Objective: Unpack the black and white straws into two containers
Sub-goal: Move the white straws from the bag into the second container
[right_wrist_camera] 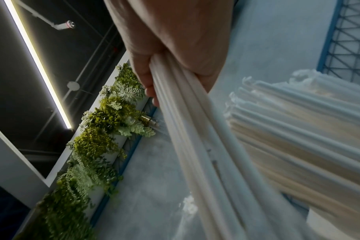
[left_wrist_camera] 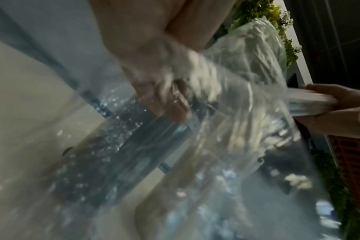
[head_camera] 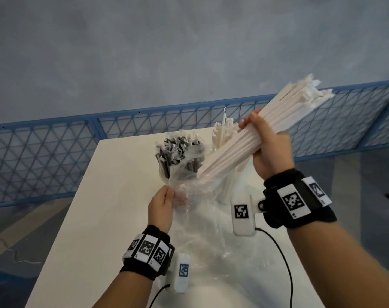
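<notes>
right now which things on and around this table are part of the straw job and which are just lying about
Part of the job:
white straws gripped by right hand
plastic bag pinched by left hand
black straws
white straws already in container

Just around:
blue fence
green plants

white straws [head_camera: 244,141] tilted, black straws [head_camera: 178,152] upright

The right hand [head_camera: 269,147] is up high, and its fingers [right_wrist_camera: 148,84] curl tight around a thick bunch of white straws [head_camera: 255,134]. The left hand [head_camera: 161,207] is lower and nearer the body, and its grip pinches the edge of a clear plastic bag [head_camera: 189,185]. Both wrists wear black bands with checkered tags.
</notes>
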The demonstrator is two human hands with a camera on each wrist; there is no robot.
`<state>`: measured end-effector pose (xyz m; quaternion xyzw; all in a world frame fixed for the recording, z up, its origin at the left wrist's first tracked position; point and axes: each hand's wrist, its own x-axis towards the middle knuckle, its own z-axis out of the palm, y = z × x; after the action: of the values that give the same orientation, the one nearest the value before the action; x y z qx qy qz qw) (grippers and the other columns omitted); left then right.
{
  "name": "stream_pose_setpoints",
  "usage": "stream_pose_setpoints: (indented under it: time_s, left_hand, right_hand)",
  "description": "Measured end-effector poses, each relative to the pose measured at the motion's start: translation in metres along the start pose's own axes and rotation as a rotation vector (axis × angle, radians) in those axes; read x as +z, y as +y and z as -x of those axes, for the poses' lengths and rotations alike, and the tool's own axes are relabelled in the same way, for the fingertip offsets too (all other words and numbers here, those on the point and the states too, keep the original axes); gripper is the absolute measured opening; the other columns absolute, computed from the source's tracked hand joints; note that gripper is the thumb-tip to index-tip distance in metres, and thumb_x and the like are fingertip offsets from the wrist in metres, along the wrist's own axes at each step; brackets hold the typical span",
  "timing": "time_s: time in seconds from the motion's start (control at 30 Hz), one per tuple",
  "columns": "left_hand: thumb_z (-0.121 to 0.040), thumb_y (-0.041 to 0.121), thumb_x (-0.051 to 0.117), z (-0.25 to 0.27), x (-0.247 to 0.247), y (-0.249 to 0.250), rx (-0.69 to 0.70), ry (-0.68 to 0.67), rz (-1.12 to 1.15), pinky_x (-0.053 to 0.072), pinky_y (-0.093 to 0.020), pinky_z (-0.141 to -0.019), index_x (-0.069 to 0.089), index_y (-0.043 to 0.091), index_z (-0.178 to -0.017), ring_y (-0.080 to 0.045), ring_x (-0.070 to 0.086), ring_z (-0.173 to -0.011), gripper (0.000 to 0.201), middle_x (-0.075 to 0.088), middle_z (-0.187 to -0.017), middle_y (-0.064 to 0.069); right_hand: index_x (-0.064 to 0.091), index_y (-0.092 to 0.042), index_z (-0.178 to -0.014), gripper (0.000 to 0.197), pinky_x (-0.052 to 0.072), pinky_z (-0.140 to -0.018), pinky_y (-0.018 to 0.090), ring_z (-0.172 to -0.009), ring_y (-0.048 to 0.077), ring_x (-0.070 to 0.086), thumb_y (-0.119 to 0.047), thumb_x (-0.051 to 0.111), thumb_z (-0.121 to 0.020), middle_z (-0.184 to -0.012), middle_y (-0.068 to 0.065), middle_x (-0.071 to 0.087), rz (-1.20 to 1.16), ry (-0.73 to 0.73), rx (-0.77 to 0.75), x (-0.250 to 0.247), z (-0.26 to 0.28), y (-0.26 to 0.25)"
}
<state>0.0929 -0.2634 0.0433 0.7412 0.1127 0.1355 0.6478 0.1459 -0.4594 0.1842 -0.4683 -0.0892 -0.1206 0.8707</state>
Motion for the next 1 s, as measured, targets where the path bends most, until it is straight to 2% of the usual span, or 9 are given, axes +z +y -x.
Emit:
stream_pose_setpoints:
  time_s: [0.07, 0.2, 0.3, 0.4, 0.5, 0.6, 0.73, 0.83, 1.0]
  left_hand:
    - [-0.098, 0.015, 0.038, -0.004, -0.001, -0.008, 0.014, 0.021, -0.032, 0.051, -0.035, -0.067, 0.06, 0.016, -0.07, -0.028, 0.06, -0.07, 0.035, 0.067, -0.076, -0.012]
    - [-0.095, 0.025, 0.041, -0.005, -0.003, -0.012, 0.0, 0.048, -0.026, 0.051, -0.057, -0.083, 0.058, 0.021, -0.064, -0.026, 0.057, -0.069, 0.035, 0.064, -0.067, -0.003]
    - [-0.098, 0.013, 0.039, -0.002, -0.004, -0.005, -0.011, 0.061, 0.009, 0.053, -0.054, -0.082, 0.056, 0.014, -0.066, -0.017, 0.059, -0.06, 0.037, 0.063, -0.058, 0.005]
    - [-0.099, 0.01, 0.037, 0.0, -0.003, 0.002, -0.001, 0.059, 0.064, 0.054, -0.052, -0.081, 0.056, 0.01, -0.068, -0.026, 0.06, -0.067, 0.036, 0.063, -0.06, 0.002]
    - [-0.099, 0.012, 0.037, 0.001, -0.003, 0.009, 0.011, 0.061, 0.114, 0.052, -0.047, -0.08, 0.055, 0.007, -0.072, -0.026, 0.056, -0.069, 0.033, 0.06, -0.068, -0.007]
    - [-0.1, 0.013, 0.035, 0.005, -0.001, 0.019, 0.037, 0.041, 0.211, 0.055, -0.04, -0.075, 0.056, 0.004, -0.08, -0.026, 0.059, -0.071, 0.03, 0.061, -0.074, -0.013]
    - [-0.1, 0.012, 0.032, 0.006, -0.002, 0.031, 0.056, 0.036, 0.318, 0.056, -0.025, -0.065, 0.053, 0.006, -0.081, -0.019, 0.064, -0.063, 0.029, 0.068, -0.065, -0.002]
    - [-0.1, 0.011, 0.032, 0.006, -0.003, 0.034, 0.069, 0.047, 0.353, 0.057, -0.026, -0.066, 0.052, 0.006, -0.078, -0.019, 0.066, -0.065, 0.03, 0.069, -0.066, -0.001]
    - [-0.1, 0.012, 0.033, 0.006, -0.003, 0.029, 0.058, 0.087, 0.397, 0.058, -0.033, -0.073, 0.056, 0.011, -0.078, -0.025, 0.066, -0.069, 0.032, 0.069, -0.067, -0.001]
  right_hand:
    - [0.055, -0.014, -0.079, 0.016, 0.049, -0.068, 0.027, -0.065, 0.014, 0.056, -0.001, 0.056, -0.087, -0.063, -0.003, 0.059, -0.004, 0.072, -0.045, -0.003, -0.011, -0.003]
    - [0.054, -0.011, -0.079, 0.013, 0.048, -0.059, 0.027, -0.06, 0.015, 0.055, 0.0, 0.058, -0.085, -0.064, 0.0, 0.059, -0.004, 0.175, -0.121, -0.007, -0.027, -0.006]
    - [0.055, -0.012, -0.078, 0.012, 0.049, -0.061, 0.028, -0.061, 0.015, 0.055, -0.002, 0.06, -0.083, -0.066, 0.002, 0.057, 0.034, 0.199, -0.187, -0.008, -0.035, -0.013]
    - [0.057, -0.017, -0.075, 0.016, 0.05, -0.067, 0.03, -0.063, 0.013, 0.057, -0.004, 0.061, -0.083, -0.067, 0.0, 0.058, 0.181, 0.185, -0.239, -0.005, -0.037, -0.013]
    - [0.059, -0.017, -0.081, 0.009, 0.052, -0.068, 0.023, -0.067, 0.007, 0.06, -0.01, 0.064, -0.083, -0.072, -0.003, 0.06, 0.353, 0.129, -0.246, 0.001, -0.035, -0.003]
    - [0.061, -0.011, -0.09, 0.01, 0.052, -0.067, 0.02, -0.072, 0.006, 0.06, -0.016, 0.067, -0.082, -0.079, -0.002, 0.061, 0.462, 0.072, -0.193, 0.004, -0.036, 0.015]
    - [0.063, -0.005, -0.104, 0.03, 0.051, -0.073, 0.028, -0.079, 0.012, 0.062, -0.022, 0.07, -0.081, -0.086, 0.0, 0.064, 0.556, 0.089, -0.052, -0.001, -0.042, 0.045]
    - [0.058, -0.01, -0.109, 0.033, 0.051, -0.082, 0.034, -0.089, 0.018, 0.059, -0.025, 0.069, -0.082, -0.095, 0.003, 0.062, 0.658, 0.074, 0.034, -0.01, -0.041, 0.067]
    - [0.055, -0.002, -0.119, 0.044, 0.05, -0.091, 0.045, -0.102, 0.031, 0.061, -0.025, 0.067, -0.083, -0.109, 0.016, 0.065, 0.795, 0.065, 0.148, -0.025, -0.036, 0.095]
